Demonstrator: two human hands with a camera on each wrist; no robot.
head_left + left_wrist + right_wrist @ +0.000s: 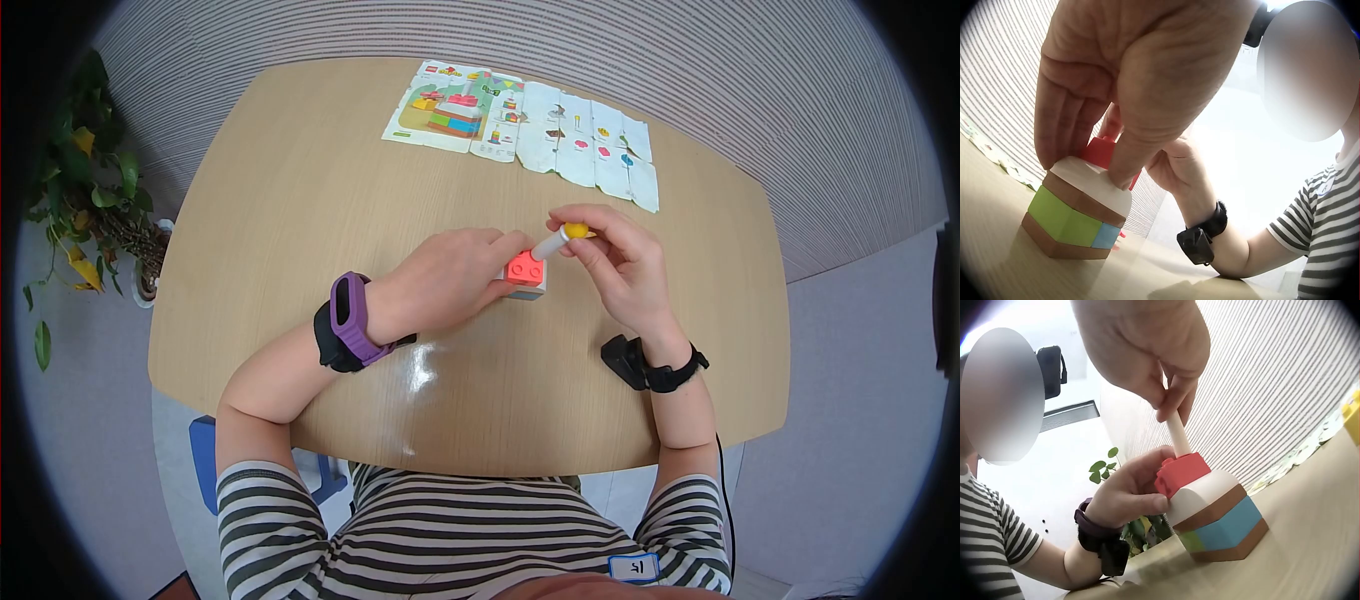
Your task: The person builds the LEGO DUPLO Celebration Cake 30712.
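A small cake built of toy bricks stands on the table, its brown, green and blue layers (1063, 215) under a rounded white brick (1094, 181). On top sits a red brick (525, 268) with studs. My left hand (445, 275) grips the cake from the left, thumb on the near side and fingers on the far side of the white layer. Between thumb and fingers, my right hand (630, 265) pinches a white toy candle (550, 244) near its yellow flame top. The candle tilts, its lower end right at the top of the red brick.
A creased picture instruction sheet (520, 125) lies along the far edge of the wooden table (300, 180). Something yellow (1352, 419) shows at the edge of the right wrist view. A potted plant (100, 190) is beyond the table's left side, and a blue chair (204, 460) below it.
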